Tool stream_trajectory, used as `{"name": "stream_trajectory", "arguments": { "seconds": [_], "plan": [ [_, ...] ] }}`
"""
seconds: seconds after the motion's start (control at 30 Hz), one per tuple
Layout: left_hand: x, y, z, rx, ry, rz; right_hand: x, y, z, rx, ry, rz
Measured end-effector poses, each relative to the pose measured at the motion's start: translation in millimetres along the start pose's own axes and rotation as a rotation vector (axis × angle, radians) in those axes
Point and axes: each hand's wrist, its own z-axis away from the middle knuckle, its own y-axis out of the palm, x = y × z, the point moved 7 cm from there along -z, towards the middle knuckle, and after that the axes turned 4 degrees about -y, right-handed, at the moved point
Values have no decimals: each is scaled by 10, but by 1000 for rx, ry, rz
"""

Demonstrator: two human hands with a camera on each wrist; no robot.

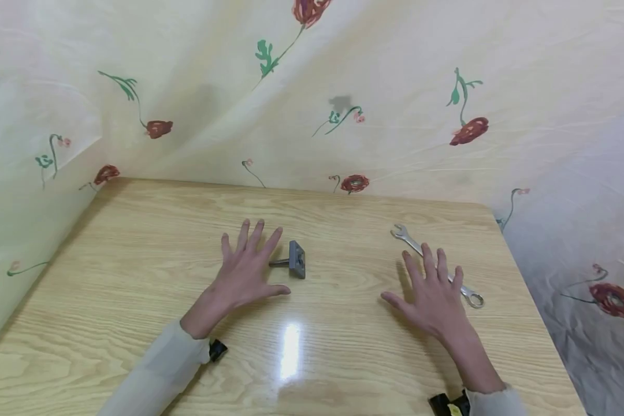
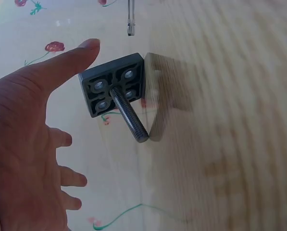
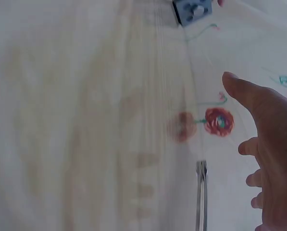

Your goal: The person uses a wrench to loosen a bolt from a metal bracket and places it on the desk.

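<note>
My left hand (image 1: 243,276) is held over the table with its fingers spread and nothing in it. Just to its right lies a threaded-stem foot (image 1: 298,261), a square grey plate resting on its edge. In the left wrist view the foot's ribbed underside and bolt-like stem (image 2: 129,115) show beside the thumb. My right hand (image 1: 437,297), fingers also spread, hovers over a silver combination wrench (image 1: 409,238) and hides its middle. The wrench's open end points away to the left, its ring end towards the near right.
The light wood-grain table (image 1: 135,260) carries a bright glare spot near the front. A floral cloth (image 1: 213,127) hangs behind it and along both sides. Black wrist straps (image 1: 217,350) with cameras sit at the sleeves.
</note>
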Motion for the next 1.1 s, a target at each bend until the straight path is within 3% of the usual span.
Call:
{"name": "stream_trajectory", "arguments": {
  "seconds": [0.23,0.53,0.83,1.1],
  "plan": [
    [-69,54,-98,42,16,33,-297,32,-74,81,78,0],
    [-121,170,-221,152,4,178,-624,115,-109,218,172,-80],
    [-146,165,-305,211,-23,172,-717,-17,-166,171,184,-70],
    [-193,131,-387,257,-40,197,-803,-21,-274,260,188,-111]
  ]
}}
